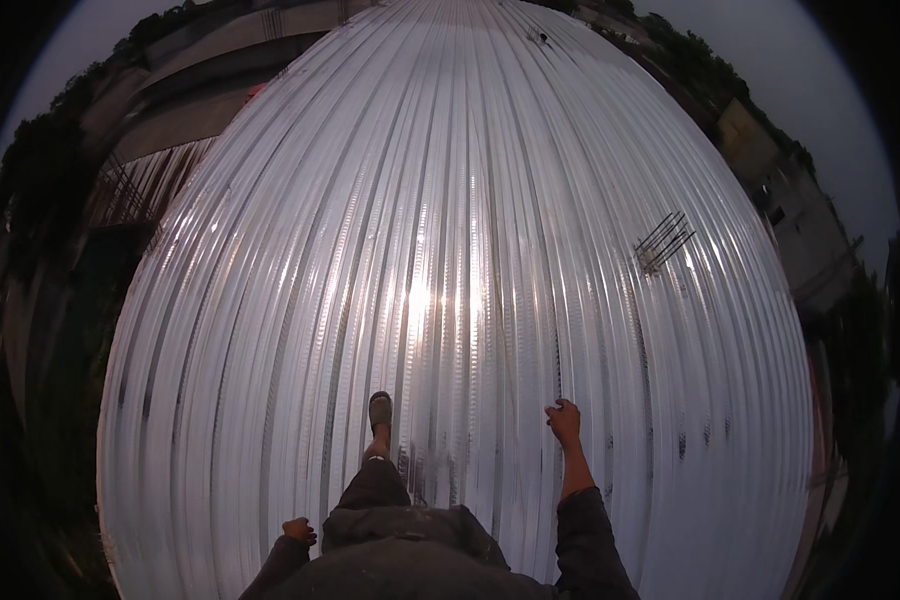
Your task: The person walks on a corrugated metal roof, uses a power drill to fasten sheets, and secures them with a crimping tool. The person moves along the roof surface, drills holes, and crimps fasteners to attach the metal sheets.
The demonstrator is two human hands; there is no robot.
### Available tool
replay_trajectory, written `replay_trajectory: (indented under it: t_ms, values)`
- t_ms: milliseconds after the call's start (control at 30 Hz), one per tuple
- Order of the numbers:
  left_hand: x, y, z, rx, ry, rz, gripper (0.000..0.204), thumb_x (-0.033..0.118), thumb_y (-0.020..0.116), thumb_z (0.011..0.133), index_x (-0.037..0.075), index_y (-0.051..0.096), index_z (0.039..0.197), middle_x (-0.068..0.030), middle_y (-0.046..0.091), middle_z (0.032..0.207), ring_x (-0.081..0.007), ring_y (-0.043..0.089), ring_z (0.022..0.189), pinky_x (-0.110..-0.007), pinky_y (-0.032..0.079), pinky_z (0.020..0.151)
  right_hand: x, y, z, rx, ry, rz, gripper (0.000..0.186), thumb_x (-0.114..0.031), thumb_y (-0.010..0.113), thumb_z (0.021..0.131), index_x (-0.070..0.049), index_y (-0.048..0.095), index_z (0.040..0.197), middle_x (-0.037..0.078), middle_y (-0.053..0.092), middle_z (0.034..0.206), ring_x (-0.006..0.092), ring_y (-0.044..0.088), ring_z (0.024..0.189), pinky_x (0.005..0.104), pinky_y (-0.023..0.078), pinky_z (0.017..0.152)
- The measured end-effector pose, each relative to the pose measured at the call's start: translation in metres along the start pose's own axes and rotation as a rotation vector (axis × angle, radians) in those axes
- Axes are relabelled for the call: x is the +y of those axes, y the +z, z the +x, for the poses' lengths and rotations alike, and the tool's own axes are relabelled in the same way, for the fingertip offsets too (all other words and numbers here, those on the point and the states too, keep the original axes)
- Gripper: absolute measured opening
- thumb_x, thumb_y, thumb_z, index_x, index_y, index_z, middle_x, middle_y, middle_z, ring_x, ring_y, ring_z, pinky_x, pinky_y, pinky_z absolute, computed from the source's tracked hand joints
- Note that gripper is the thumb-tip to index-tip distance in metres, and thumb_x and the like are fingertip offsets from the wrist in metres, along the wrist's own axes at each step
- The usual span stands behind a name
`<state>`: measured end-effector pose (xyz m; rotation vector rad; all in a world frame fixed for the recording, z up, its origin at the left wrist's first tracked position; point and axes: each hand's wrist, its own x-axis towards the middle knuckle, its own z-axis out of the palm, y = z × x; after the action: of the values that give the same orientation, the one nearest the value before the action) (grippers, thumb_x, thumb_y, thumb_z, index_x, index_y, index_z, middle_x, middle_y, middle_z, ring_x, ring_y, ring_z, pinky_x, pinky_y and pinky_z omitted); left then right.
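I look down at a ribbed, shiny metal sheet surface [470,130] with bright glare in the middle. My left hand [299,531] is low beside my left hip, above the sheeting, fingers curled; whatever it may hold is too small to make out. My right hand [563,418] is out ahead at the right, over the ribs, with bent fingers; I cannot make out anything in it. My foot in a dark sandal [380,408] is forward on the sheeting, a little left of centre.
Protruding steel bars [665,240] stand on the right part of the sheeting, and a small dark object [542,38] lies far ahead. The roof edges curve down both sides. Beyond are concrete structures [770,190] with bars and trees [20,170].
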<state>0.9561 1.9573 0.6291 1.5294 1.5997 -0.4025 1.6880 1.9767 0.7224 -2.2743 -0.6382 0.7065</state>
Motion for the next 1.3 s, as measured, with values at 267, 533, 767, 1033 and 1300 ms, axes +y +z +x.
replay_trajectory:
  t_ms: [267,533,767,1033,1300]
  values:
    - [0.158,-0.213,0.256,0.143,0.002,-0.354,0.026,0.024,0.063,0.089,0.005,0.067,0.107,-0.0101,0.070,0.089,-0.0270,0.070,0.076,-0.045,0.052,0.061,-0.078,0.154,0.092,-0.344,0.205,-0.108,0.052,-0.013,0.074,0.081,0.012,0.060,0.124,0.021,0.072,0.091,0.0245,0.072,0.068,0.0336,0.057,0.055]
    - [0.424,-0.508,0.471,0.187,0.002,-0.778,0.031,0.018,0.058,0.094,-0.002,0.062,0.118,-0.0094,0.063,0.085,-0.0166,0.062,0.066,-0.029,0.049,0.052,-0.154,0.212,0.176,-0.299,0.591,0.055,0.038,-0.016,0.076,0.079,0.007,0.068,0.108,0.016,0.071,0.081,0.0237,0.071,0.063,0.0345,0.056,0.049]
    - [0.577,-0.630,0.624,0.165,0.011,-0.867,0.041,0.022,0.057,0.095,-0.002,0.056,0.128,-0.0130,0.065,0.097,-0.0220,0.065,0.078,-0.036,0.054,0.065,-0.199,0.178,0.410,-0.184,0.829,0.285,0.016,-0.006,0.067,0.085,0.009,0.068,0.091,0.018,0.070,0.078,0.0246,0.069,0.060,0.0360,0.051,0.043]
    - [0.618,-0.671,0.727,0.098,0.031,-0.429,0.025,0.020,0.060,0.090,0.000,0.068,0.104,-0.0099,0.066,0.081,-0.0203,0.065,0.072,-0.035,0.051,0.062,-0.553,0.234,0.779,-0.168,0.102,0.013,0.051,-0.015,0.072,0.085,0.010,0.058,0.128,0.016,0.072,0.087,0.0183,0.067,0.063,0.0297,0.052,0.055]
    - [0.719,-0.781,0.960,0.110,-0.123,-0.458,0.024,0.019,0.061,0.087,-0.001,0.072,0.089,-0.0089,0.068,0.077,-0.0162,0.064,0.071,-0.034,0.049,0.062,-0.687,0.270,1.035,-0.026,0.107,0.091,0.051,-0.014,0.072,0.086,0.010,0.058,0.128,0.015,0.071,0.084,0.0177,0.067,0.068,0.0296,0.053,0.059]
